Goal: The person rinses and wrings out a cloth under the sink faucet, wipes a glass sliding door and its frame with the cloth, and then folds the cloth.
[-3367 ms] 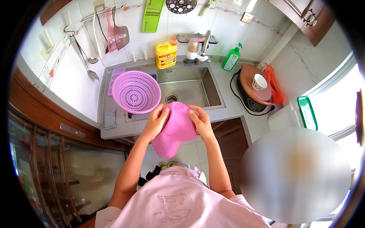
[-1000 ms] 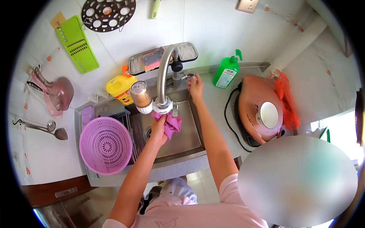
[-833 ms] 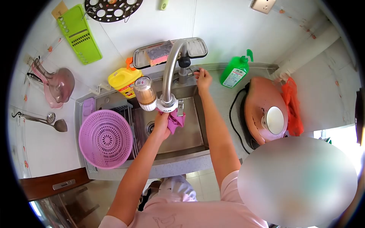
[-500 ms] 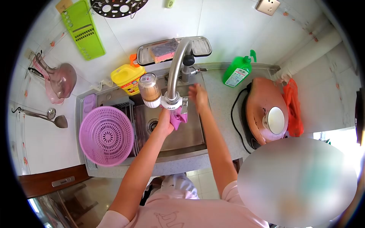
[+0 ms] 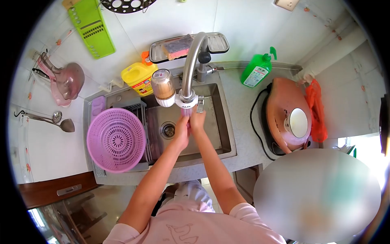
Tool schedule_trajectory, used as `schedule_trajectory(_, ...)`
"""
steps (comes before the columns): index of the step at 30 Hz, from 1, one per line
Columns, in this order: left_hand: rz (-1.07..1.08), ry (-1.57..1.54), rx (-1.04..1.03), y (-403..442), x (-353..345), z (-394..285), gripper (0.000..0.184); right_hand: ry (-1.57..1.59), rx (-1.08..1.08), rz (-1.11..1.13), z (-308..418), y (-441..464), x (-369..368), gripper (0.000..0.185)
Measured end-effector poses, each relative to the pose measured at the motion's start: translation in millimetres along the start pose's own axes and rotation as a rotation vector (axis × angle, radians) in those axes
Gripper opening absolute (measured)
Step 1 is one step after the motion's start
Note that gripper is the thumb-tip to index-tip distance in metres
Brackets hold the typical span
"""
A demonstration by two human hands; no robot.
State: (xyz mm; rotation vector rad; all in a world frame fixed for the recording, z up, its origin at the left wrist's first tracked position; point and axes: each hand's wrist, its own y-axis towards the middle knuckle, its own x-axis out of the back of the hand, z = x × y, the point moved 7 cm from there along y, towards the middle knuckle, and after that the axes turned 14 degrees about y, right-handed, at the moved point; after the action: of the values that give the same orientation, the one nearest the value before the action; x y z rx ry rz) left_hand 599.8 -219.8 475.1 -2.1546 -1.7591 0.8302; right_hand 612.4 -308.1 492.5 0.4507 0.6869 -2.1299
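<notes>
Under the tap (image 5: 187,73), my two hands are together over the sink (image 5: 215,134). A pink-purple cloth (image 5: 186,112) shows just below the tap's white filter head (image 5: 186,101), mostly hidden by my fingers. My left hand (image 5: 181,129) is closed round it from the left. Pressed against it from the right is my right hand (image 5: 197,120), its fingers closed and partly hidden beneath the tap. The clear filter canister (image 5: 163,87) hangs left of the tap head.
A purple colander (image 5: 116,140) rests on a dish rack (image 5: 142,118) at the sink's left. Behind stand a yellow bottle (image 5: 138,77) and a sponge (image 5: 178,47) on a rack. To the right are a green pump bottle (image 5: 257,71) and an orange-brown appliance (image 5: 280,103) carrying a white bowl (image 5: 298,123).
My right hand has moved from beside the tap's base, where it was open, down and left to meet my left hand at the cloth. The view has shifted slightly.
</notes>
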Motion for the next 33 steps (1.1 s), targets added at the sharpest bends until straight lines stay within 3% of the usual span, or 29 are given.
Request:
schedule_trajectory(2, 0.079, -0.147, 0.039, 1, 2, 4, 0.033, -0.053, 0.113, 0.052, -16, 9, 8, 0.023)
schedule_trajectory(6, 0.091, -0.191, 0.057, 13, 11, -18, 0.035, -0.282, 0.092, 0.078, -31, -32, -3, 0.025)
schedule_trajectory(7, 0.150, -0.180, 0.034, 38, 32, -4, 0.035, -0.194, 0.415, 0.107, -20, -45, -17, 0.029)
schedule_trajectory(10, 0.186, -0.187, 0.035, 28, 26, -10, 0.034, -0.292, 0.544, 0.167, 4, -53, -34, 0.030)
schedule_trajectory(11, 0.170, -0.194, 0.089, 19, 20, -4, 0.031, -0.329, 0.034, 0.190, -10, -42, -25, 0.026)
schedule_trajectory(13, 0.111, -0.163, 0.093, 1, 4, -10, 0.038, -0.158, -0.015, 0.135, -18, -15, -5, 0.025)
schedule_trajectory(16, 0.184, -0.267, 0.121, -25, -20, -34, 0.040, -0.114, 0.068, 0.056, -19, 4, 8, 0.024)
schedule_trajectory(19, 0.192, -0.214, 0.172, 12, 7, -8, 0.042, -0.133, 0.137, 0.083, -21, -23, 3, 0.022)
schedule_trajectory(20, 0.217, -0.193, 0.197, 27, 15, 5, 0.042, -0.170, 0.036, 0.105, -28, -33, 3, 0.026)
schedule_trajectory(21, 0.208, -0.190, 0.146, 26, 13, -2, 0.039, -0.211, 0.277, 0.124, -21, -40, -4, 0.027)
schedule_trajectory(23, 0.225, -0.183, 0.122, 19, 8, -9, 0.036, -0.301, 0.396, 0.196, -24, -40, -9, 0.033)
schedule_trajectory(25, 0.243, -0.186, 0.166, 11, 2, -6, 0.036, -0.401, 0.149, 0.299, -54, -17, 9, 0.043)
schedule_trajectory(30, 0.114, -0.305, 0.180, 38, 6, 23, 0.042, -0.654, 0.252, 0.345, -59, 39, 29, 0.061)
schedule_trajectory(33, 0.043, -0.375, 0.186, 42, 3, 21, 0.040, -0.414, 0.339, 0.215, -23, 65, 27, 0.062)
